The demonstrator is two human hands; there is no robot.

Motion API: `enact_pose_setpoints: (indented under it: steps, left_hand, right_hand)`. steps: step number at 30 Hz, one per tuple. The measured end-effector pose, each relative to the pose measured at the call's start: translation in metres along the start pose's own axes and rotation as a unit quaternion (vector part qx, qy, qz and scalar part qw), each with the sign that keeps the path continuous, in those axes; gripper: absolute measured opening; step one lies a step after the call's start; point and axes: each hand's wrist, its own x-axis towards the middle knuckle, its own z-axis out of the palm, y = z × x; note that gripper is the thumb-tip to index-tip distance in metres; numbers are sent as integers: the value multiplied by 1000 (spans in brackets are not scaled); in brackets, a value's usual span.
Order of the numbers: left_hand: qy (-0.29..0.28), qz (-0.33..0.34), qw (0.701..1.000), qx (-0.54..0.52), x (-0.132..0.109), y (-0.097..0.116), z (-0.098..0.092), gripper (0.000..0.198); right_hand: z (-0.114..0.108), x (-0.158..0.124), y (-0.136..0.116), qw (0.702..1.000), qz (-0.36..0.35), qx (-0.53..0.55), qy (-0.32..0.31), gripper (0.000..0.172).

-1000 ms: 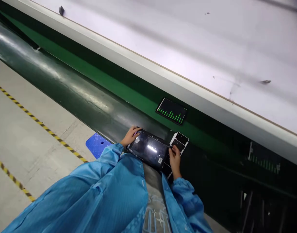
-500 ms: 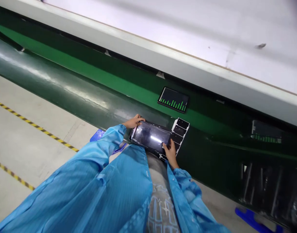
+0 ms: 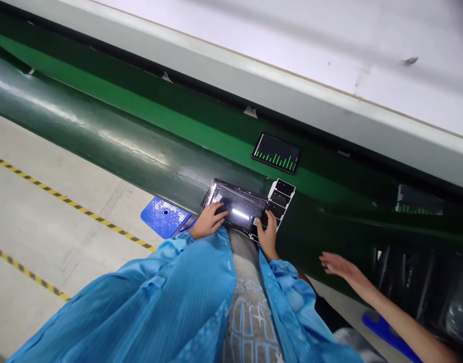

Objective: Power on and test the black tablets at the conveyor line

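A dark rectangular screen panel (image 3: pixel 237 204) in clear, shiny film lies at the green surface's near edge, close to my body. My left hand (image 3: pixel 209 221) rests over its lower left part, fingers stretched flat across the film. At the lower right corner, my right hand (image 3: pixel 268 234) grips the panel, thumb on the face and fingers along the right edge. A small white tab shows by that thumb. Partly under the panel's right side is a sheet of black rectangles with white borders (image 3: pixel 283 189).
Behind the panel lies a dark tablet (image 3: pixel 276 154) showing green bars. A co-worker's bare hand (image 3: pixel 335 263) reaches in from the right, near dark plastic-wrapped items (image 3: pixel 416 282). A blue stool (image 3: pixel 164 217) stands at left. A white raised shelf (image 3: pixel 292 85) runs along the back.
My left hand has moved from the panel's upper left corner down to its lower left part. My right hand stays at the lower right corner. A co-worker's arm has entered from the right.
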Motion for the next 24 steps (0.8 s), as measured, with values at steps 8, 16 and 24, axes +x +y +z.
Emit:
enact_pose_setpoints:
  steps: [8, 16, 24]
  left_hand:
    - [-133, 59, 986, 75, 6, 10, 7, 39]
    - [-171, 66, 982, 53, 52, -19, -1, 33]
    - [161, -191, 963, -104, 105, -54, -10, 61]
  right_hand:
    - [-3, -11, -7, 1000, -13, -25, -4, 63]
    - [1, -22, 3, 1000, 5, -4, -2, 65]
    - [25, -24, 25, 998, 66, -2, 7, 94]
